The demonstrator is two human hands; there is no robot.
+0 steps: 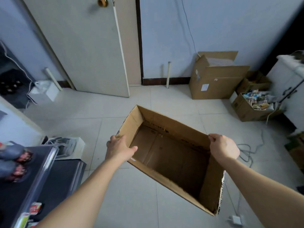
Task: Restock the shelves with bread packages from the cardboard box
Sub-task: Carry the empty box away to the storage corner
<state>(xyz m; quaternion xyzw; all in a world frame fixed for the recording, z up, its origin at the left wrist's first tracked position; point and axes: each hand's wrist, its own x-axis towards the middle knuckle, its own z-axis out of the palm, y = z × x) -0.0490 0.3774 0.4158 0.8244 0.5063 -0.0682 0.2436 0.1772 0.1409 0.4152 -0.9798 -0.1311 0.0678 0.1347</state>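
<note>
Pale floor tiles (82, 122) and a closed door (92, 46) form the background; two further cartons, a large carton (213, 83) and a small carton (251, 109) heaped with wrapped goods, stand against the far wall at the right.

The cardboard box (179, 127) is held tilted over the tiles, between your hands, with its mouth open toward you. Its interior shows only bare board; no bread packages are visible inside.

Your left hand (119, 146) grips the short end wall, thumb inside the box and fingers wrapped over the rim outside. Your right hand (224, 146) has its fingers curled over the far rim near the opposite corner.

A dark shelf (49, 175) lies at the lower left, with a few packages (35, 208) on it, too blurred to identify.

Handling, as a judgement: empty, the box should be light, but its thin walls will flex and the frayed edges may tear. Hold it at the rims close to the corners, where the board is stiffest, or support it from beneath.
</note>
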